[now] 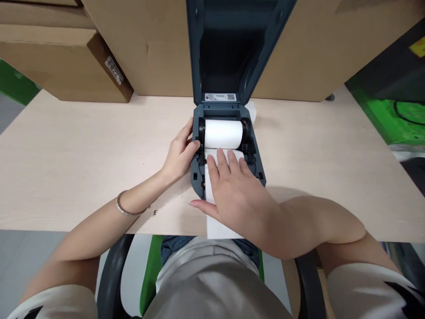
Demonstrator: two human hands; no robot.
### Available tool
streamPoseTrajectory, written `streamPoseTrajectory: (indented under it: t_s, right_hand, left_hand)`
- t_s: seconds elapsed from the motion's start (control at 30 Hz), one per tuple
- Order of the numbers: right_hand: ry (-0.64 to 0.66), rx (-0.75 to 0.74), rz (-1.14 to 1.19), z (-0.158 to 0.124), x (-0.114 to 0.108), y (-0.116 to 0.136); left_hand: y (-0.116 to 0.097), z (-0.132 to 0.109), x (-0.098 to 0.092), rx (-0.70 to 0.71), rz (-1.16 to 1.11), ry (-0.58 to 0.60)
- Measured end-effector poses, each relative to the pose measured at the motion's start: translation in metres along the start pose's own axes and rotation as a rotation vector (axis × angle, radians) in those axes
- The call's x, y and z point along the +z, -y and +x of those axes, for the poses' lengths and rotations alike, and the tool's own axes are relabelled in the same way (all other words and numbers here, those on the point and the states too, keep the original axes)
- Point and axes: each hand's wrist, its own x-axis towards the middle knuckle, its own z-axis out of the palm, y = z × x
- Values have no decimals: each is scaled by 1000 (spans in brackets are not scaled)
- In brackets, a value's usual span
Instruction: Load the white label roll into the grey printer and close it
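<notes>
- Fingers (222,164) of the right hand (244,204) lie spread and nearly flat on a white paper strip (219,227), slightly apart and curled around nothing; the thumb juts out past the strip's left edge.
- On the other side, the left hand (178,155) holds the left wall of a printer (217,107), thumb over the top edge beside the roll holder and fingers along the outside, partly hidden.
- Beneath everything stretches a pale wooden table (83,155), with the printer standing near its middle, between the two arms.
- Behind the printer rises a large cardboard panel (315,53), reaching well to both sides.
- At the far left of the table sits a cardboard carton (49,66), a small written label on its end.
- Dark grey and hinged at the back, the printer's lid (229,57) stands raised.
- From inside the printer, the strip runs forward under the right hand to the table's front edge.
- A white paper roll (223,134) sits between the black holders, just beyond the right fingertips.
- Around the left forearm is a thin bracelet (121,205).
- Near the hinge, the lid bears a white sticker (220,97).
</notes>
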Motion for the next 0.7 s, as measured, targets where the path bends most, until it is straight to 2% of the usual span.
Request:
streamPoseTrajectory:
  t_s: [0.13,0.23,0.33,0.4,0.43,0.47,0.5,0.6,0.63,0.7]
  right_hand:
    - [34,-40,-56,-5,1,-6]
    - [-38,-112,-157,-16,-2,-10]
    - [-132,-185,-118,-26,-21,-18]
    - [-203,-60,-76,-21,-42,-34]
    - [-285,58,-67,-13,-52,-46]
    - [-411,242,-69,-2,-61,-61]
    - [-540,350,-23,12,-66,-78]
    - [-903,310,334,61,-62,-137]
    - [-887,289,497,77,-55,-155]
    - [-738,257,659,103,-39,-181]
  left_hand:
    - [3,-1,0,10,-20,25]
    - [5,-1,1,13,-23,37]
    - [6,-1,1,8,-51,35]
    - [6,-2,2,-6,-73,41]
    - [6,-2,2,-16,-85,44]
    - [7,-2,2,-28,-96,48]
    - [8,-2,3,-42,-105,51]
    - [12,0,6,-82,-163,24]
    - [14,1,8,-97,-202,5]
    - [16,3,10,-132,-290,-38]
